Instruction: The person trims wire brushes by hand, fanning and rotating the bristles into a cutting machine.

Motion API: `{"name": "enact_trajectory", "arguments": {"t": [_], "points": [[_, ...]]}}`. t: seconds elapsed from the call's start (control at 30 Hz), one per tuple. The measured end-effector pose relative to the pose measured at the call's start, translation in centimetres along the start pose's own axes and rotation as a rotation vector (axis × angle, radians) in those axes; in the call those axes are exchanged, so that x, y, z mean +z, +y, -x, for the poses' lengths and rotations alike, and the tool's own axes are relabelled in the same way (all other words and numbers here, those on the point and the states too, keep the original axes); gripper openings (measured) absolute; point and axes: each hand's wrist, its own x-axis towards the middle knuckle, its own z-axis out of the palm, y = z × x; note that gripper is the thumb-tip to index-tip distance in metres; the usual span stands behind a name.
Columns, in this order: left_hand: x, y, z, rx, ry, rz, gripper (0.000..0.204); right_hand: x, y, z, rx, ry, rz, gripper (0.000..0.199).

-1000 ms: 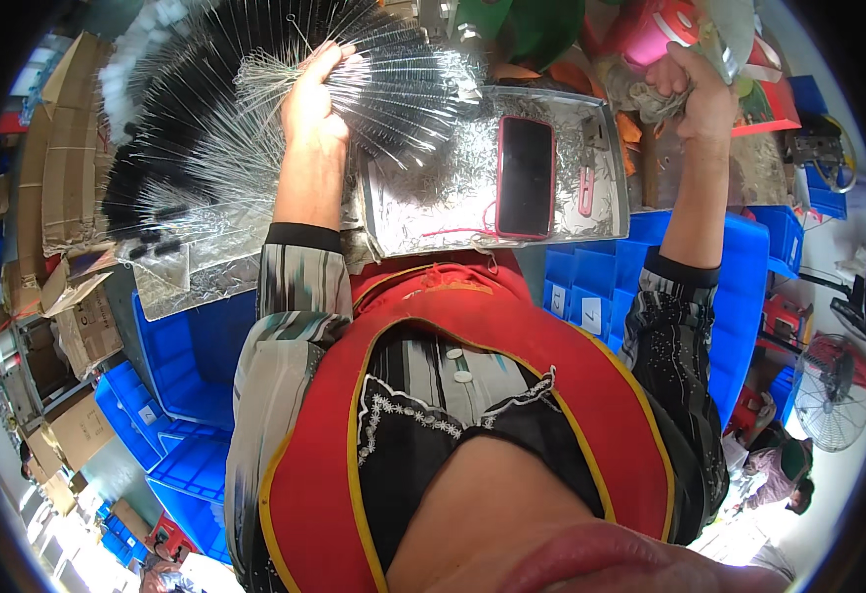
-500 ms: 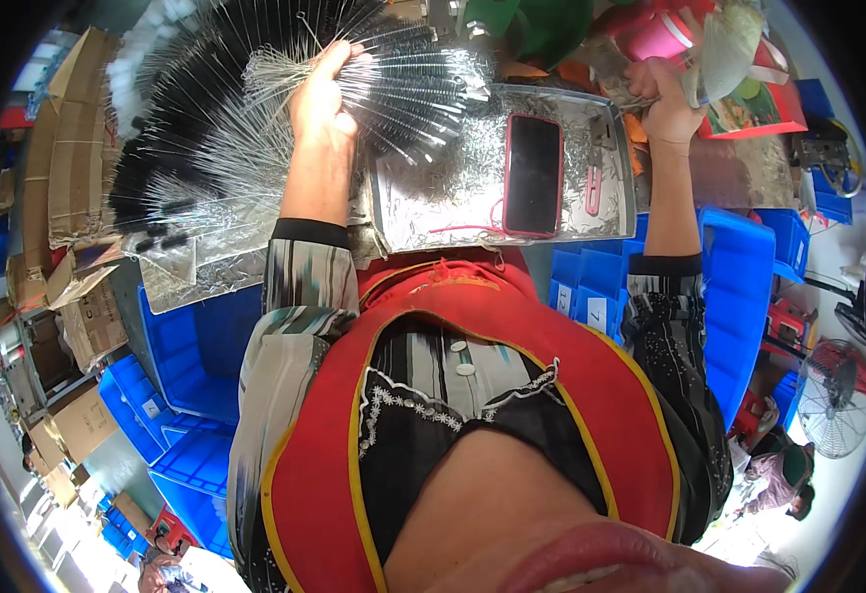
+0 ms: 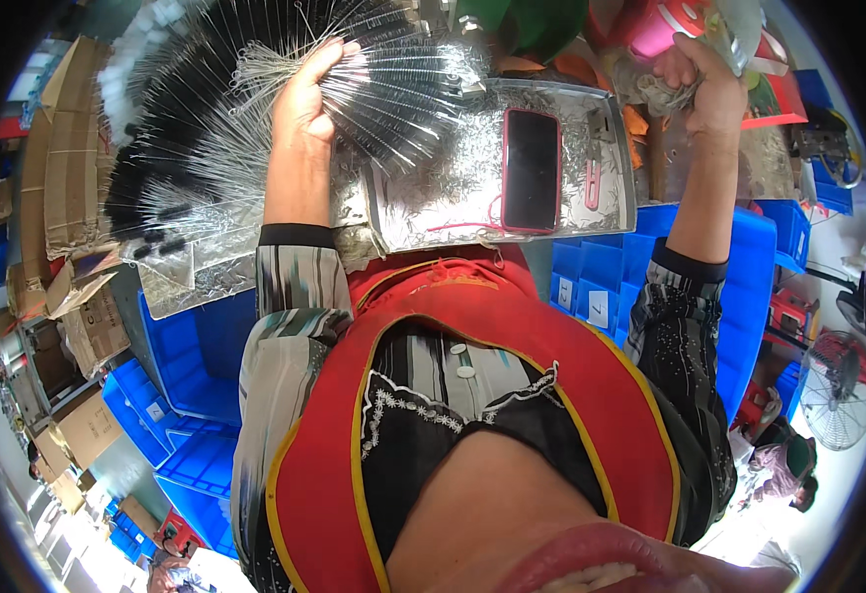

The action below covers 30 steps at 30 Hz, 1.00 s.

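Note:
My left hand (image 3: 306, 104) is closed round a fanned bundle of thin wire brushes (image 3: 398, 99). Their bare, looped wire ends bunch by my thumb and the dark bristles spread outward. Under and left of that hand lies a large heap of the same brushes (image 3: 191, 128), black-bristled with silvery stems. Off to the right, my right hand (image 3: 717, 99) has its fingers curled at a clump of pale thin loops (image 3: 662, 96) that look like rubber bands. Beside it are a pink spool-like object (image 3: 655, 38) and a clear plastic bag (image 3: 739, 35).
A shallow metal tray (image 3: 433, 212) strewn with wire bits holds a phone (image 3: 532, 170) and a pink cutter (image 3: 592, 184). Blue bins (image 3: 196, 346) stand below the bench on both sides. Cardboard (image 3: 62, 168) is stacked left, and a fan (image 3: 838, 390) stands right.
My right hand has moved rightward, away from its earlier spot, and the pale loops now show at its fingers. My left hand has shifted slightly left, still gripping the brushes.

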Motion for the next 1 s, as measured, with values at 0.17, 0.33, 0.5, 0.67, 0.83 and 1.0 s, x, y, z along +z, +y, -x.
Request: {"name": "enact_trajectory", "arguments": {"t": [0.17, 0.33, 0.5, 0.67, 0.83, 1.0], "points": [[0.6, -0.3, -0.3, 0.014, 0.079, 0.018, 0.022, 0.1, 0.6, 0.1, -0.019, 0.020, -0.024, 0.032], [0.4, -0.3, -0.4, 0.007, 0.059, 0.035, 0.022, -0.4, -0.6, -0.4, 0.030, -0.023, 0.009, 0.031], [0.4, -0.5, -0.4, 0.009, 0.080, 0.028, 0.022, -0.6, -1.3, -0.6, 0.077, -0.052, 0.000, 0.030], [1.0, -0.4, 0.0, 0.013, 0.111, 0.033, 0.021, -0.4, -1.8, -0.3, 0.082, -0.021, 0.004, 0.031], [1.1, -0.4, -0.1, 0.016, 0.110, 0.022, 0.022, 0.7, -0.9, 0.4, -0.053, 0.073, 0.004, 0.028], [1.0, 0.0, 0.1, -0.003, -0.018, 0.072, 0.025, 1.1, 4.5, 0.7, -0.326, 0.035, -0.162, 0.020]]}}
